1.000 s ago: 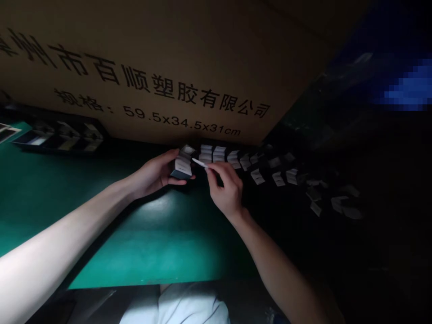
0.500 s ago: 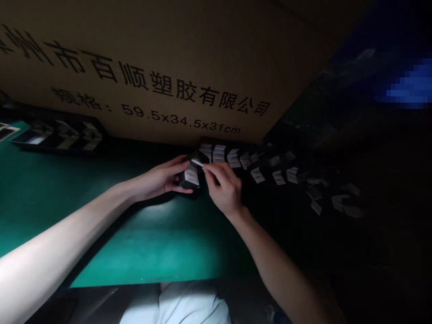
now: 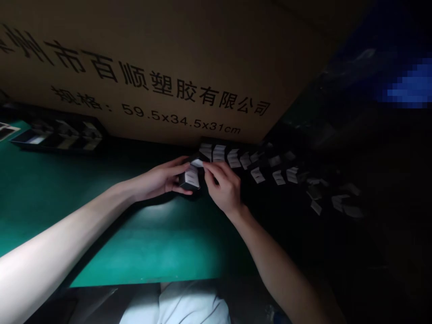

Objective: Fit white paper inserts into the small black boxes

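My left hand [image 3: 167,180] is wrapped round a small dark hinged box [image 3: 189,179], much like a jewellery box, with a pale lining. The box stands open just above the table, its lid side tilted away from me. A thin white piece [image 3: 197,162] lies against the inside of the lid. My right hand [image 3: 224,184] pinches the right end of this piece between thumb and forefinger. Its far edge is hidden by the lid, and I cannot tell whether it is card or foam.
Several similar open boxes [image 3: 233,158] stand in uneven rows to the right, partly in deep shadow. A dark tray [image 3: 57,146] with open boxes sits at the left. Behind rises a large printed cardboard carton [image 3: 162,54]. The table [image 3: 148,252] has a green top.
My left hand has brought the box slightly right and down. The white piece, held clear of the box at first, has gone into the lid with my right hand following a little leftward.
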`<state>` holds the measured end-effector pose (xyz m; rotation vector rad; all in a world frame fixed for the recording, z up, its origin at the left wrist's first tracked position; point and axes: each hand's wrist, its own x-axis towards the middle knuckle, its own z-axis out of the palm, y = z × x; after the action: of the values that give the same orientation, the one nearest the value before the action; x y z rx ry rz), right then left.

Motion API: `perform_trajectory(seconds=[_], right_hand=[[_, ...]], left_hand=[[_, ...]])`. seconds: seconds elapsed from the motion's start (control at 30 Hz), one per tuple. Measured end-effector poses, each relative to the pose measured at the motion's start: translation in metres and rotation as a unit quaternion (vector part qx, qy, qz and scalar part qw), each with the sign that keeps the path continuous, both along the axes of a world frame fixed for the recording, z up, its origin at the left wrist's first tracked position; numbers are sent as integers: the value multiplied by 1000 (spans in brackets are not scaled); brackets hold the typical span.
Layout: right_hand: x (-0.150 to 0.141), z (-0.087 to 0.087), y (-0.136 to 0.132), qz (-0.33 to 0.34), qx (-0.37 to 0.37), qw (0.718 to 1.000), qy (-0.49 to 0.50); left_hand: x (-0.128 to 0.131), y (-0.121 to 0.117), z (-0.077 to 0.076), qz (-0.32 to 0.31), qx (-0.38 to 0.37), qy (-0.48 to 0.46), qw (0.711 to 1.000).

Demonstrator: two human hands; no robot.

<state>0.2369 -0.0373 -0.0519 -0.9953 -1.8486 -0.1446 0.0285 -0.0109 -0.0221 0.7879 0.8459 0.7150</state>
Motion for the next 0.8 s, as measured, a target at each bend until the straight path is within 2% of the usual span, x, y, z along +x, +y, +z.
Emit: perform_trajectory(seconds=[0.13, 0.3, 0.63, 0.8], right_hand=[[0, 1, 0, -10, -20, 1000, -18], [-2, -1, -1, -24, -12, 999, -38], [-1, -3, -3, -33, -82, 993, -82], [-1, -4, -3, -30, -108, 989, -93]], left_hand=[[0, 1, 0, -12, 11, -17, 1000], [-1, 1, -1, -28, 16, -16, 999], [-2, 2, -2, -39, 30, -22, 999], [-2, 2, 0, -12, 9, -22, 1000]])
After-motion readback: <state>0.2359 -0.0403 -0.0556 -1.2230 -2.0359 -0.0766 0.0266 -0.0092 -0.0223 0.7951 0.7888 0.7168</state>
